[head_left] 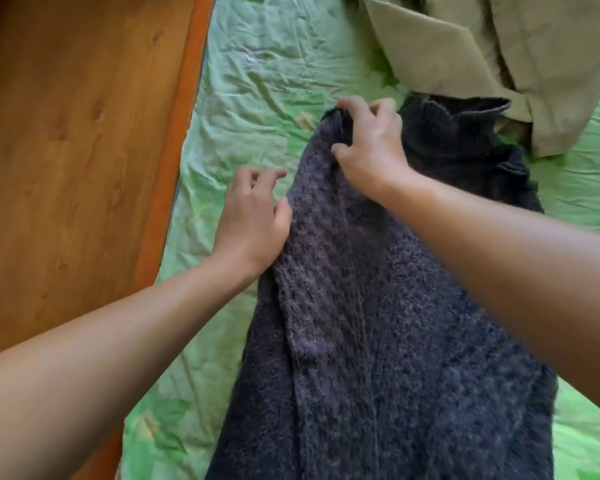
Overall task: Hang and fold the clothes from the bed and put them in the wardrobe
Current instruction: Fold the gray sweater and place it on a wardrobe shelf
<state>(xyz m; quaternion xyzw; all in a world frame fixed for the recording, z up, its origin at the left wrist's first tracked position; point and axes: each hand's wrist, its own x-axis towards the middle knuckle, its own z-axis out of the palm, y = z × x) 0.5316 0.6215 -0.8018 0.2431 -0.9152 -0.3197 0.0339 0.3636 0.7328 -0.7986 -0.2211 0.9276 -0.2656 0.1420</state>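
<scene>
A dark purple-grey knitted sweater [361,323] lies lengthwise on the green bed cover [264,81]. My right hand [371,143] grips the folded upper edge of the knit, fingers curled into the fabric. My left hand [253,216] sits at the sweater's left edge with its fingers loosely spread and its thumb against the knit, holding nothing. The ribbed dark collar [458,126] of the sweater shows behind my right hand.
A beige jacket [482,53] lies crumpled at the top right of the bed, its edge over the dark knit. The wooden bed frame and floor [77,150] run along the left side.
</scene>
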